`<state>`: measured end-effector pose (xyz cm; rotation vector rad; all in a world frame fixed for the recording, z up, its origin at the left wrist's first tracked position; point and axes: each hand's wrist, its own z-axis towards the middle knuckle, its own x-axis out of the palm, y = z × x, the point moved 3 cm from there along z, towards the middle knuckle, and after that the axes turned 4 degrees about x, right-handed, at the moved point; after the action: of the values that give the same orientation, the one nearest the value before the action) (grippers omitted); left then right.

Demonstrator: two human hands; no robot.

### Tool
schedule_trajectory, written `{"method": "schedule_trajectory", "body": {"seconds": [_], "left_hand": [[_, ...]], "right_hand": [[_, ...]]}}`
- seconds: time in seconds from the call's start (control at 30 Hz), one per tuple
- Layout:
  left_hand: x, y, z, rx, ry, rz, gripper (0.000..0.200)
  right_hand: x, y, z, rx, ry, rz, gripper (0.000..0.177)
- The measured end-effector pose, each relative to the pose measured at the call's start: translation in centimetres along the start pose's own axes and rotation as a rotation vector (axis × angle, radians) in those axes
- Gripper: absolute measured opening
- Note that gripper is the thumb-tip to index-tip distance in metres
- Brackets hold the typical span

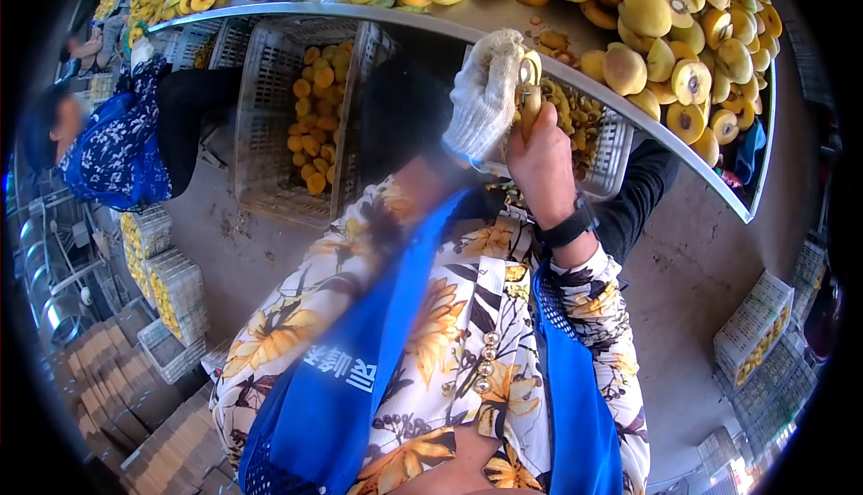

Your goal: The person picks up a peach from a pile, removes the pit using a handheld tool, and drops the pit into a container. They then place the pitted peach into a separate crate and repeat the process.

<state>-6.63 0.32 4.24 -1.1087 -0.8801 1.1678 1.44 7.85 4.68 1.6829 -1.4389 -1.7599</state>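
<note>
My left hand [485,95], in a white knitted glove, is closed around a yellow fruit half [532,65], of which only a part shows at the fingertips. Bare and with a black watch at the wrist, my right hand [544,158] grips a tool with a wooden handle [530,110], its tip against the fruit. Both hands are close together in front of the metal table's edge [620,110]. Below them stands a white crate [613,149] with small fruit pieces. Halved yellow fruits [690,81] are heaped on the table.
A crate [256,117] with orange fruit halves [315,117] stands under the table at the left. Another person [117,144] sits at the far left. Stacked crates [175,293] and flat cardboard [117,369] lie lower left; more crates [755,324] are at the right.
</note>
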Motion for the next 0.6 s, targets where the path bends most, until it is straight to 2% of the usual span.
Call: {"method": "schedule_trajectory", "body": {"seconds": [0.1, 0.17, 0.23, 0.3, 0.37, 0.43, 0.5, 0.57, 0.6], "left_hand": [[0.0, 0.1, -0.1, 0.203, 0.054, 0.188, 0.024], [-0.1, 0.8, 0.0, 0.156, 0.084, 0.134, 0.025], [-0.4, 0.4, 0.8, -0.029, 0.186, 0.013, 0.025], [-1.2, -0.7, 1.8, -0.364, 0.356, -0.174, 0.024], [-1.5, 0.4, 2.7, -0.154, 0.488, -0.089, 0.022], [-1.9, 0.5, 3.3, -0.07, 0.614, -0.028, 0.021], [-1.8, 1.0, 3.1, -0.001, 0.41, -0.099, 0.022], [-1.7, 0.4, 1.7, -0.209, 0.154, -0.285, 0.022], [-1.3, 0.0, 1.0, -0.297, 0.043, -0.363, 0.023]], "right_hand": [[0.0, -0.2, 0.0, 0.006, 0.031, -0.014, 0.018], [0.0, -0.1, -0.1, 0.008, 0.062, -0.021, 0.018], [-0.2, 0.3, -0.3, 0.022, 0.094, -0.027, 0.018], [-0.1, 0.3, -0.2, 0.024, 0.139, -0.057, 0.019], [0.0, 0.2, 0.0, 0.019, 0.166, -0.046, 0.021], [0.6, -0.7, 0.1, 0.009, 0.181, 0.007, 0.023], [1.2, -1.2, 0.2, -0.264, 0.1, -0.132, 0.022], [2.7, -2.4, 0.2, -0.313, 0.134, -0.061, 0.021], [3.9, -3.7, 0.3, -0.222, 0.21, 0.081, 0.019]]}}
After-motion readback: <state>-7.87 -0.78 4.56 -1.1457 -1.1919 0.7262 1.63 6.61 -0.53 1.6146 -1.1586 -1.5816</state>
